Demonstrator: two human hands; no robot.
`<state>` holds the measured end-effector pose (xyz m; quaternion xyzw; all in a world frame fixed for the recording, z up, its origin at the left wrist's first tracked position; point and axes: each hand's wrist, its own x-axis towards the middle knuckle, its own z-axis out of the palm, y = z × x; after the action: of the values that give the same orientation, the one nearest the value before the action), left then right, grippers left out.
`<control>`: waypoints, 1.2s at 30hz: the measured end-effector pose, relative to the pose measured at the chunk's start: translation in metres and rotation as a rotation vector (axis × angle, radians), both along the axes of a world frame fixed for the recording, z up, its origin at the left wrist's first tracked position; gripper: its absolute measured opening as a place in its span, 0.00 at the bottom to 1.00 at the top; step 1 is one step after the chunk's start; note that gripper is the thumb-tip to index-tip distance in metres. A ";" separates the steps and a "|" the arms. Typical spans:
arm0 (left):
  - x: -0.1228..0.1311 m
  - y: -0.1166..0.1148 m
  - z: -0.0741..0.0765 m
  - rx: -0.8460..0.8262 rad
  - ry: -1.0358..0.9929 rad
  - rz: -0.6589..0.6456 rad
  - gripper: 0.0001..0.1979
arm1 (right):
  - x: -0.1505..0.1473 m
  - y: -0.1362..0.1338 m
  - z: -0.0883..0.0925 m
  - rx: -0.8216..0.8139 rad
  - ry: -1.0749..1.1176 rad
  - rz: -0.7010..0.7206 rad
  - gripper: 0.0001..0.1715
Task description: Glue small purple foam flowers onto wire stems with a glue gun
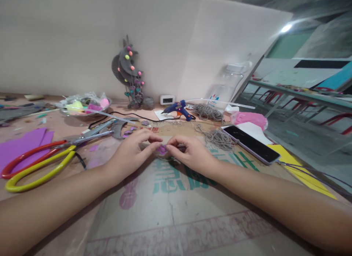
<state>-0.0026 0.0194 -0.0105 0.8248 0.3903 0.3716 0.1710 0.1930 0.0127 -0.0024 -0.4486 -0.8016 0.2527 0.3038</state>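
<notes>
My left hand (131,153) and my right hand (189,153) meet at the middle of the table over a sheet of printed cardboard (176,197). Both pinch a small purple flower-shaped piece (162,150) between their fingertips. The fingers of both hands are closed around it. A few more small purple pieces (129,131) lie just beyond my left hand.
Red-handled and yellow-handled scissors (38,162) lie at the left beside purple foam sheets (19,146). A blue glue gun (178,110), grey cord (217,136), a phone (251,143), a pink object (249,118), a plastic tray of pompoms (84,103) and a grey felt tree ornament (129,74) stand further back.
</notes>
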 end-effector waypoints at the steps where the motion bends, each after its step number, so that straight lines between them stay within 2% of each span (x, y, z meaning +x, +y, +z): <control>1: 0.000 0.000 0.000 0.007 0.006 -0.004 0.07 | 0.000 0.000 -0.001 0.008 -0.005 0.007 0.10; 8: 0.001 -0.001 0.002 0.092 0.041 -0.009 0.05 | 0.000 0.001 -0.003 -0.030 0.060 -0.014 0.10; 15: -0.002 0.003 -0.002 0.197 0.088 0.007 0.04 | -0.001 0.000 -0.001 -0.022 0.067 -0.035 0.11; 23: -0.008 0.006 -0.003 0.487 0.204 -0.001 0.07 | -0.001 0.001 -0.001 -0.009 0.126 -0.085 0.11; 29: -0.011 0.009 -0.002 0.616 0.245 -0.032 0.08 | -0.001 -0.001 0.004 0.011 0.124 -0.106 0.11; 36: -0.012 0.009 -0.001 0.647 0.296 -0.058 0.08 | -0.001 -0.001 0.006 0.026 0.101 -0.139 0.12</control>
<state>-0.0143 0.0283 -0.0112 0.8918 0.2494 0.3477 -0.1469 0.1925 0.0114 0.0041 -0.4856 -0.7555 0.2430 0.3666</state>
